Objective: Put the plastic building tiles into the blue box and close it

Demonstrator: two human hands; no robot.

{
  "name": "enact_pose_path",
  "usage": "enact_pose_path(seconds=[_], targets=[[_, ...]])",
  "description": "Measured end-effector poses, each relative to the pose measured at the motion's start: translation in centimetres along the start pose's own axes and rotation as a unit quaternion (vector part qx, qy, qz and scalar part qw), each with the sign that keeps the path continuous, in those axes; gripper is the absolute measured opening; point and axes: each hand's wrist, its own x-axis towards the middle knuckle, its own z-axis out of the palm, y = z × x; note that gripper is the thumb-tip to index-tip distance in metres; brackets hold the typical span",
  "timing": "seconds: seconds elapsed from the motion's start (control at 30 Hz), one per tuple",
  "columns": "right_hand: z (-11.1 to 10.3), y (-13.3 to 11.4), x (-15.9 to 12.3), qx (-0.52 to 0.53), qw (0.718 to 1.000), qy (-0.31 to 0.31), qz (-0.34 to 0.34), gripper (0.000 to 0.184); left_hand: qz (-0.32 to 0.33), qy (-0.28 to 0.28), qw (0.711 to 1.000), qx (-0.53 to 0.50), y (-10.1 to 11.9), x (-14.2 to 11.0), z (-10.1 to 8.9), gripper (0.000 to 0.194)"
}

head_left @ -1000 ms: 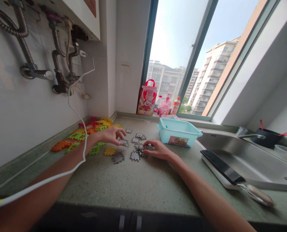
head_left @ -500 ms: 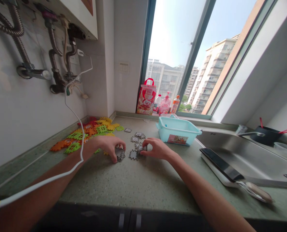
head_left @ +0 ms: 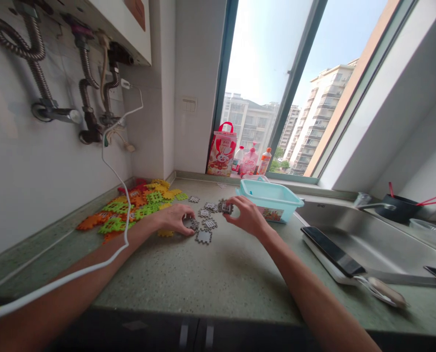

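Observation:
Several grey interlocking plastic tiles (head_left: pixel 207 224) lie in a loose cluster on the green speckled countertop (head_left: pixel 203 278). My left hand (head_left: pixel 173 218) rests on the counter at the cluster's left edge, fingers curled around a grey tile (head_left: pixel 193 224). My right hand (head_left: pixel 245 215) is raised a little above the counter and pinches a small stack of grey tiles (head_left: pixel 225 207) between thumb and fingers. Just behind my right hand stands a light blue plastic basket (head_left: pixel 272 197).
A pile of orange, green, yellow and red tiles (head_left: pixel 129 208) lies along the left wall. A white cable (head_left: pixel 111 166) hangs over my left arm. At the right are a sink (head_left: pixel 379 244), a phone (head_left: pixel 331 250) and a spoon (head_left: pixel 381 289). Bottles and a red bag (head_left: pixel 223 154) stand on the windowsill.
My right hand has lifted from the counter with a stack of grey tiles and moved back toward the basket. My left hand slid slightly right, onto a grey tile.

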Motion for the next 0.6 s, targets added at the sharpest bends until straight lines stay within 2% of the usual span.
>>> enact_pose_path(seconds=[0.1,0.13,0.2,0.3,0.47,0.53,0.6], targets=[[-2.4,2.5,0.3,-0.084,0.983,0.154,0.057,0.02,0.011,0.007,1.0,-0.009,-0.4,0.0,0.3,0.048],[-3.2,3.5,0.2,-0.114,0.971,0.191,0.084,0.021,0.016,0.011,1.0,-0.009,-0.5,0.0,0.3,0.049],[-4.6,5.3,-0.2,-0.169,0.95,0.227,0.135,0.023,0.029,0.02,0.999,-0.004,-0.7,0.0,0.4,0.049],[-6.3,7.1,-1.0,-0.228,0.927,0.22,0.2,0.025,0.051,0.031,0.998,0.009,-0.9,0.0,0.4,0.047],[-7.4,7.7,-2.0,-0.298,0.889,0.145,0.316,0.03,0.085,0.076,0.993,0.021,-1.1,0.0,0.7,0.049],[-7.2,7.4,-2.0,-0.312,0.885,0.13,0.32,0.03,0.105,0.098,0.989,0.024,-1.1,0.0,0.7,0.052],[-6.6,6.9,-1.7,-0.317,0.894,0.136,0.285,0.031,0.123,0.118,0.985,0.027,-0.7,0.1,0.7,0.054]])
